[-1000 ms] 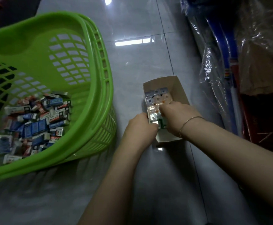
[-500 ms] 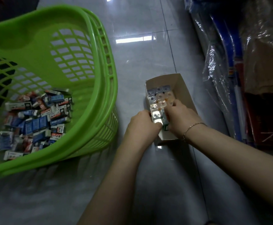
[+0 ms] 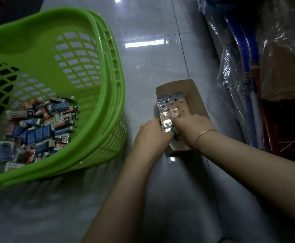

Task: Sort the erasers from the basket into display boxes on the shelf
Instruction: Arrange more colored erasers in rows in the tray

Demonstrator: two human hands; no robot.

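Observation:
A small cardboard display box [image 3: 198, 99] lies on the grey tiled floor, holding rows of clear-wrapped square erasers [image 3: 171, 106]. My left hand [image 3: 151, 133] and my right hand [image 3: 193, 128] meet over the near end of the box, fingers curled around the nearest erasers [image 3: 167, 126]; a dark green one [image 3: 176, 136] shows between them. Exactly what each finger holds is hidden. A large green plastic basket [image 3: 97, 95] stands to the left with a heap of boxed erasers [image 3: 38, 127] in blue, red and white.
Plastic-wrapped goods with blue poles [image 3: 248, 71] lean along the right side. Glossy floor tiles [image 3: 143, 58] stretch between the basket and the box. A thin bracelet [image 3: 204, 134] circles my right wrist.
Both hands stay bunched at the near end of the box, shifting only slightly over the erasers. The view has drifted a little.

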